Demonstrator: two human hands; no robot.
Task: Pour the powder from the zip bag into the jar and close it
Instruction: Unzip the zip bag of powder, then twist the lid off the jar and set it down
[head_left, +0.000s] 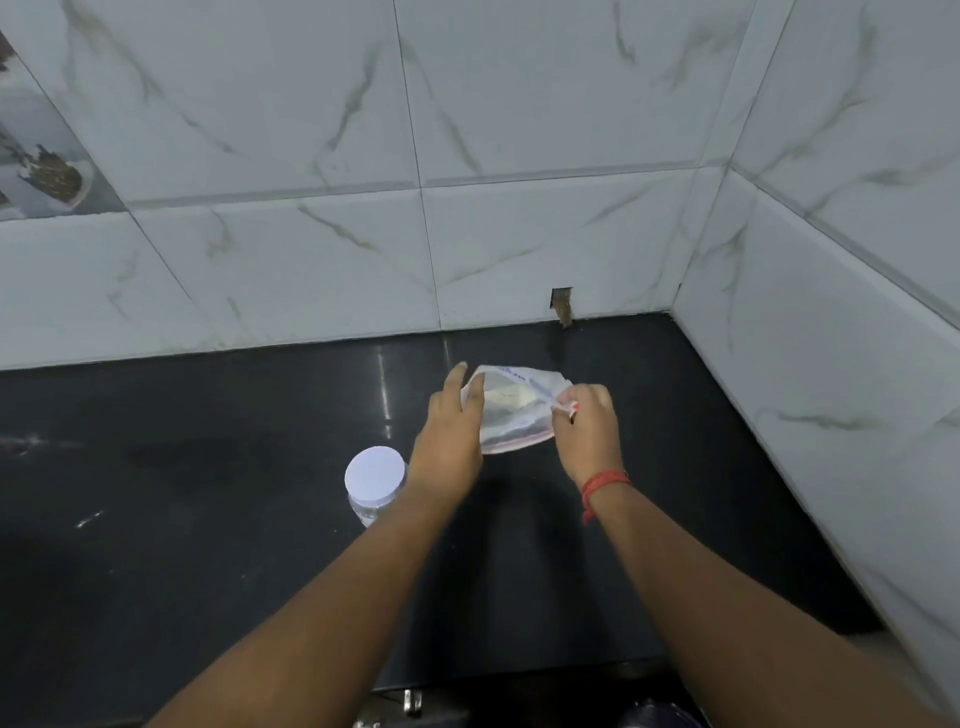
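A clear zip bag (511, 408) with pale yellowish powder inside is held above the black counter (208, 467) in the middle of the head view. My left hand (449, 431) grips the bag's left edge, fingers pointing up. My right hand (587, 423) pinches the bag's top right corner at the zip strip. A clear plastic jar (375, 480) with a white lid on it stands on the counter just left of my left wrist, partly hidden by my forearm.
White marble-look tiled walls (415, 208) rise behind the counter and along its right side, meeting in a corner at the back right. A small notch in the tile (562, 306) sits at the counter's back edge. A red thread band (602, 486) circles my right wrist.
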